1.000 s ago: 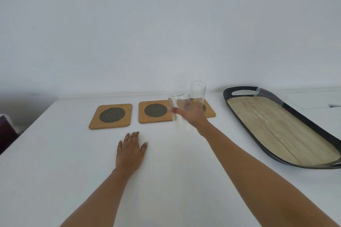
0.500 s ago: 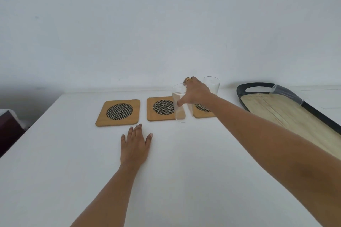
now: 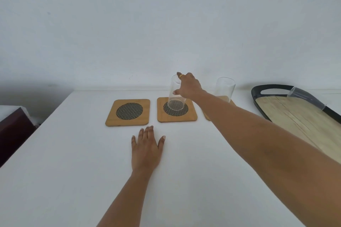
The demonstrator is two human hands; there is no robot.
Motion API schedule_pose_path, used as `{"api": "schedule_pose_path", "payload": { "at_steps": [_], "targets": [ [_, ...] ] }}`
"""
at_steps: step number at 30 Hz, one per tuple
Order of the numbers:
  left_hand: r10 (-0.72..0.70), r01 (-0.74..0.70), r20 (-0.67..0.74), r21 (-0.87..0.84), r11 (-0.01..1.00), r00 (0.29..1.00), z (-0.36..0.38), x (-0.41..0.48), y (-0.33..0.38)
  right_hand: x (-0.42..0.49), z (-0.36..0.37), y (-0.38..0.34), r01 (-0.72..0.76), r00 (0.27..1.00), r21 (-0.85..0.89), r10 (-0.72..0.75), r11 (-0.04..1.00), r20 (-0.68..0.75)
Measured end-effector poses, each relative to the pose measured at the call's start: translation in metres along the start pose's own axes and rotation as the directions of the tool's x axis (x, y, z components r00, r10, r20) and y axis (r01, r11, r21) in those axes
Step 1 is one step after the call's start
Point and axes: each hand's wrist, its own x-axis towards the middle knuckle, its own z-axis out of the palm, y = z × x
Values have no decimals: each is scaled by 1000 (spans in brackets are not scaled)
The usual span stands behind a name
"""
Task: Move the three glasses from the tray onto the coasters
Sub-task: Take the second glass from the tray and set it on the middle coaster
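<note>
Three square wooden coasters with dark mesh centres lie in a row on the white table. My right hand [image 3: 188, 86] grips a clear glass [image 3: 176, 97] near its rim, its base over or on the middle coaster [image 3: 177, 116]; I cannot tell if it touches. A second clear glass [image 3: 224, 88] stands upright on the right coaster [image 3: 207, 116], which my right forearm partly hides. The left coaster [image 3: 127, 112] holds nothing. A third glass [image 3: 304, 98] lies on its side on the dark-rimmed wooden tray [image 3: 258, 92]. My left hand [image 3: 146, 149] rests flat on the table, fingers apart.
The white table [image 3: 73, 171] meets a plain white wall at the back. Its left edge runs diagonally, with a dark red piece of furniture [image 3: 13, 131] beyond it. The tray extends off the right side of the view.
My right hand carried the glass leftward and away from me, from in front of the right coaster to the middle coaster. The left hand stayed flat on the table.
</note>
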Motion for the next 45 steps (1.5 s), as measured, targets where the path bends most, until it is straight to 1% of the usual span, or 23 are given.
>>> {"api": "schedule_pose_path", "payload": {
  "at_steps": [5,10,14,21,30,39,41,43,45],
  "targets": [
    [0,0,-4,1,1000,1000,1,1,-1,7,16,-2,-12,999,2,12,1000,33],
    [1,-1,-2,-2,1000,1000,0,1,0,10,23,0,-25,999,-43,26,999,19],
    [1,-1,-2,6,1000,1000,0,1,0,9,24,0,-24,999,-38,26,999,33],
    [-1,1,-5,5,1000,1000,0,0,0,5,28,0,-13,1000,-28,13,1000,-20],
    [2,-2,-1,8,1000,1000,-2,0,1,4,30,0,-18,1000,-5,17,1000,-19],
    [10,-11,23,57,998,1000,-3,-1,1,3,33,5,-11,1000,-5,11,1000,-13],
    [11,-13,21,63,998,1000,-3,-1,1,-2,37,6,4,999,5,-4,1000,-53],
    [11,-12,21,60,998,1000,-3,-1,1,-13,42,7,53,982,-22,-56,998,-183],
    [9,-10,27,51,999,1000,-3,-1,1,-32,49,8,143,929,-14,-139,990,-344]
  ]
}}
